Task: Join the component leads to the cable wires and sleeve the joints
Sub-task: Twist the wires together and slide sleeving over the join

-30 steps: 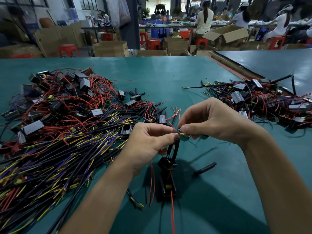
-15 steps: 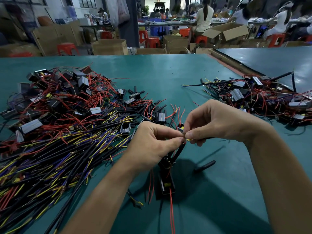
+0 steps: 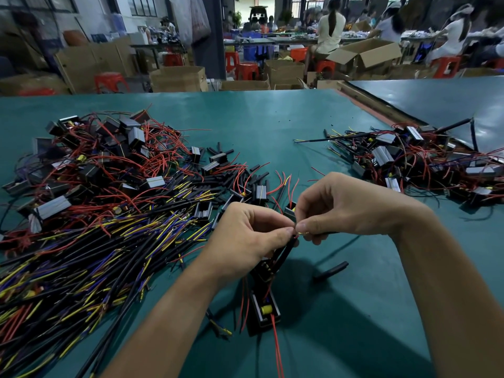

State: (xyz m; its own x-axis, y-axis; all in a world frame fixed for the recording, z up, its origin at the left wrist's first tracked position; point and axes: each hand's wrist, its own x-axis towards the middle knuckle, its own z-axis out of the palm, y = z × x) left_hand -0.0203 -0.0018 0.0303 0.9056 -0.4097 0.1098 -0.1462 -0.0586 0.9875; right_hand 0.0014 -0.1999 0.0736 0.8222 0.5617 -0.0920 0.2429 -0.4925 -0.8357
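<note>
Above a black housing [image 3: 255, 309] holding a yellow part [image 3: 266, 309], left hand [image 3: 245, 238] and right hand [image 3: 346, 205] pinch wires [image 3: 303, 234].

1. We could read no text, label, brand, number or sign anywhere in the view.
2. Any marking on the small black plastic component housings [image 3: 265, 312] on the table, or on the brown cardboard boxes [image 3: 178, 79] behind it, was too small or blurred for us to make out.
</note>
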